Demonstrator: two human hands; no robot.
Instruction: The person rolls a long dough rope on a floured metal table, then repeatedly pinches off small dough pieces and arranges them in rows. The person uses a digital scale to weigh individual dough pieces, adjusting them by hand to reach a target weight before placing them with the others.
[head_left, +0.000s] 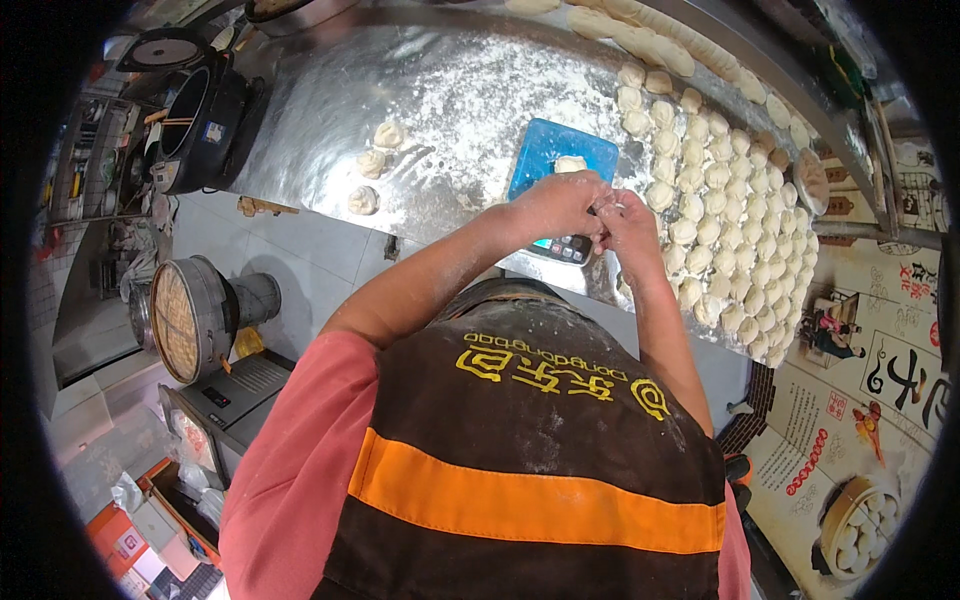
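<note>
My left hand (564, 204) and my right hand (631, 223) meet above the near part of a digital kitchen scale with a blue platform (536, 150). Their fingertips are bent in and touch each other. Whatever may be between the fingers is hidden. Flour dusts both hands. A piece of pale dough (570, 163) lies on the blue platform, just beyond my left hand. Part of the scale's display and keypad (571, 247) shows below my wrists. To the right, many rows of dough pieces (718, 176) cover the metal worktop.
Flour (480, 97) is spread over the steel worktop (315, 97). Three dough lumps (370, 163) sit left of the scale. Long dough rolls (652, 46) lie along the back right. A black cooker (199, 127) with its lid raised stands at the left end. A round steamer (187, 319) stands lower left.
</note>
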